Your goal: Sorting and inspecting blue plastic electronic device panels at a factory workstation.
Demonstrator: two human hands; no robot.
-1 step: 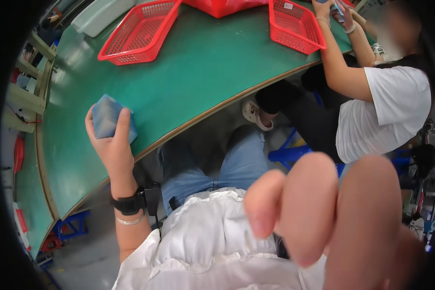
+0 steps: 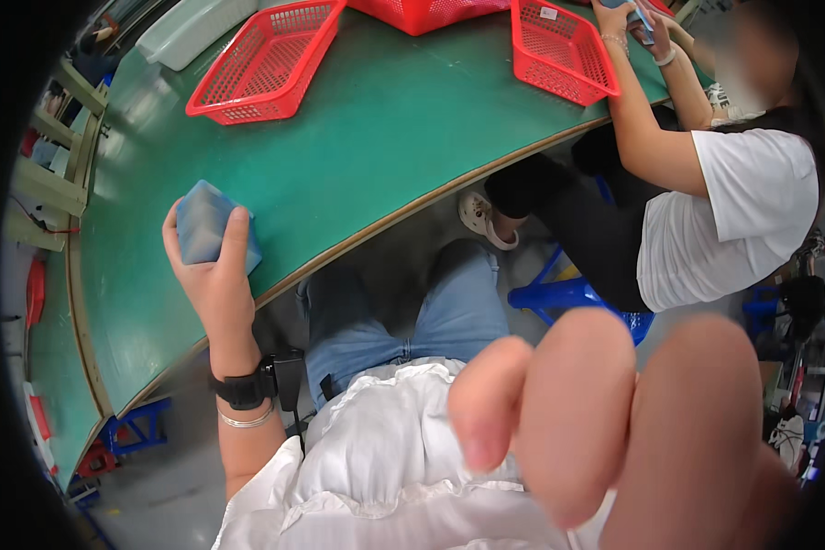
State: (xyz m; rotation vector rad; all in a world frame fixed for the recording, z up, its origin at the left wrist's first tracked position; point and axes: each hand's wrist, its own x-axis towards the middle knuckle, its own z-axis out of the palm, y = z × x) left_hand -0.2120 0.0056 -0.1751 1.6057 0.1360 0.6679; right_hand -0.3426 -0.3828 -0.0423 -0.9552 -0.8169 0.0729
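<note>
My left hand (image 2: 213, 275) rests at the near left of the green table (image 2: 376, 156), its fingers and thumb wrapped round a blue block-shaped thing (image 2: 209, 225). The block has pale grey-white patches on its faces, and its exact kind does not show. Very close in the lower right looms my right hand (image 2: 596, 422), large and blurred. Its fingers are bent and close together, away from the table; whatever they may hold is hidden.
Red perforated baskets (image 2: 264, 69) (image 2: 559, 64) stand on the table's far side, with another red basket (image 2: 412, 14) between them. A pale green bin (image 2: 192, 37) is at the far left. On the right sits a co-worker (image 2: 733, 211), hands on a blue item. A blue stool (image 2: 559, 295) stands below.
My right hand has dropped slightly and shifted a little to the left. My left hand and the blue block have stayed in place.
</note>
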